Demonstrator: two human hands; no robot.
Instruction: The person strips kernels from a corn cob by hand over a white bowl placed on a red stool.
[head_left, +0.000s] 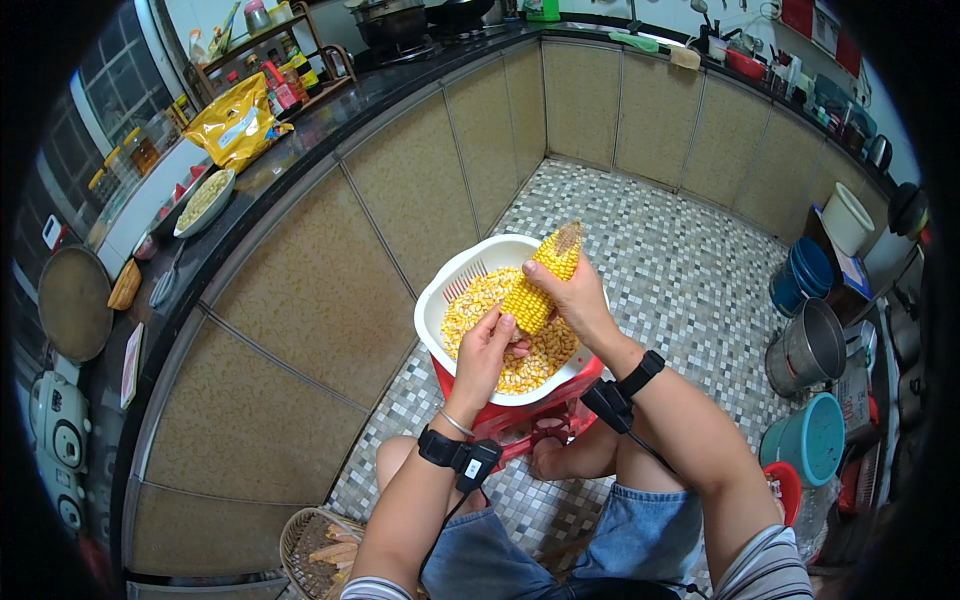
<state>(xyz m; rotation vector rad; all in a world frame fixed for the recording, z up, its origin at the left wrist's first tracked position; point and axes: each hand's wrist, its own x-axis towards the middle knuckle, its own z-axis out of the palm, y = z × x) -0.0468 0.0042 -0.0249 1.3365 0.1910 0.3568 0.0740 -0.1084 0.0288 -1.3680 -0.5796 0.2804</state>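
A dried yellow corn cob is tilted over a white plastic basket, its bare brownish tip pointing up and away from me. My right hand is wrapped around the cob's upper right side, thumb lying across the kernels. At the lower end, my left hand grips the cob between thumb and fingers. Loose corn kernels cover the bottom of the basket. The basket rests on a red plastic stool between my legs. Part of the cob is hidden behind my fingers.
A wicker basket with stripped cobs stands at lower left. The dark counter curves along the left and back, holding a yellow bag and a dish. At right are a blue bucket, metal pot and teal bucket.
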